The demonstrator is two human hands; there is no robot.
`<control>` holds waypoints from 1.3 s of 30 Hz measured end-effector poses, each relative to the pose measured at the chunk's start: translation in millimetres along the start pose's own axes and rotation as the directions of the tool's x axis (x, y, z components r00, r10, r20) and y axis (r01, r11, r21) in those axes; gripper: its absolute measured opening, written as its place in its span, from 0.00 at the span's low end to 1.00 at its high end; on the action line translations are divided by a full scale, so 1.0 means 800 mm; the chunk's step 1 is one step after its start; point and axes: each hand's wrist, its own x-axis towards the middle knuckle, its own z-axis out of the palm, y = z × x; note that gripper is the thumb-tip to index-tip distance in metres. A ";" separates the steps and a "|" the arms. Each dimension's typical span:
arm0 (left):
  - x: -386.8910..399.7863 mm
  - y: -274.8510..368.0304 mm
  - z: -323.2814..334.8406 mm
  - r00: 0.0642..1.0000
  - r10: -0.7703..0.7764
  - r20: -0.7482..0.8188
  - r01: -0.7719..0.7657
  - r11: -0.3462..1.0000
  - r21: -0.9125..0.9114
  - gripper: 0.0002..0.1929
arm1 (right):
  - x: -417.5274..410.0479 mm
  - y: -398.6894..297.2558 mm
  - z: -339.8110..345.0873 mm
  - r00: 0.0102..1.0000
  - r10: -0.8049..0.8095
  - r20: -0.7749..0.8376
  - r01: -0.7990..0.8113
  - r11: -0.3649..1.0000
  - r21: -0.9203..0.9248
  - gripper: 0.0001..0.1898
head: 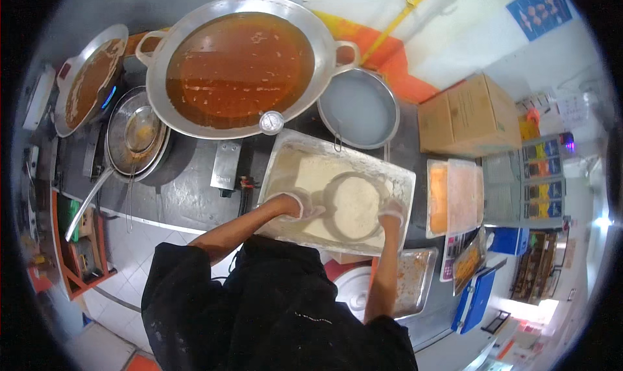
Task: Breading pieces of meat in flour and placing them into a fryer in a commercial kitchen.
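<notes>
A large metal tub (410,188) of pale, flour-like powder (311,169) lies before me. Inside it is a round, sieve-like vessel (329,220) heaped with the same powder. My left hand (302,206), in a clear plastic glove, is over the powder with its fingers towards the vessel's left side; whether they touch the rim cannot be made out. At the opposite side, my gloved right hand (392,211) holds the vessel's rim, its fingers partly blurred.
Behind the tub stands a wide pan of brown oil (238,69) with a dial thermometer (271,123) at its rim. A bowl of cloudy liquid (358,108) touches the tub's back. Strainers (136,132) lie left; a cardboard box (469,115) and food trays (465,198) stand right.
</notes>
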 end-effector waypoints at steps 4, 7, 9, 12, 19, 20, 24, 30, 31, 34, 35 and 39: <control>0.010 0.054 -0.028 0.963 -0.091 0.254 0.062 0.991 0.118 0.36 | -0.009 0.029 -0.001 0.987 0.049 0.154 -0.073 0.985 0.156 0.15; 0.016 0.043 -0.020 0.963 -0.125 0.240 0.088 0.983 0.159 0.37 | 0.000 0.033 0.037 0.976 0.187 0.111 -0.192 0.980 0.041 0.16; 0.004 0.012 -0.015 0.996 -0.052 0.066 0.044 0.993 0.110 0.31 | -0.008 -0.005 -0.003 0.980 -0.174 -0.097 0.151 0.967 -0.206 0.15; -0.013 0.046 -0.056 0.978 0.028 0.209 -0.026 1.000 -0.011 0.31 | 0.003 0.064 0.024 0.989 -0.018 0.147 -0.025 0.960 0.280 0.16; 0.018 0.015 0.009 0.992 0.034 -0.119 -0.038 0.999 -0.030 0.28 | -0.019 0.015 -0.039 0.988 -0.108 -0.110 0.132 0.961 0.241 0.17; 0.019 0.023 0.010 0.994 0.055 -0.098 -0.058 0.998 -0.031 0.29 | -0.017 0.049 -0.025 0.976 -0.185 -0.112 0.206 0.952 0.224 0.16; 0.020 0.022 0.021 0.994 0.043 -0.097 -0.035 0.996 0.083 0.30 | 0.001 0.050 -0.015 0.995 0.081 -0.059 -0.072 0.988 0.140 0.16; 0.005 0.033 0.003 1.000 -0.010 -0.015 0.011 0.999 0.046 0.29 | -0.004 0.050 -0.015 0.998 -0.049 0.044 0.037 0.971 0.237 0.15; 0.003 0.041 -0.010 0.998 -0.041 0.039 0.038 0.996 0.076 0.28 | 0.005 0.049 -0.014 0.990 -0.144 0.008 0.142 0.982 0.123 0.14; 0.002 0.031 -0.001 0.995 0.032 -0.090 -0.025 0.997 0.070 0.29 | -0.009 0.015 -0.009 0.978 -0.101 -0.181 0.099 0.995 -0.019 0.15; -0.002 0.025 -0.002 0.994 0.019 -0.106 -0.012 0.998 0.062 0.29 | -0.009 0.003 -0.018 0.905 -0.273 -0.328 0.264 0.962 -0.071 0.15; 0.007 0.022 -0.009 1.000 -0.009 -0.017 0.009 1.000 -0.007 0.29 | 0.027 0.045 -0.023 0.977 -0.043 0.208 -0.009 0.970 0.243 0.15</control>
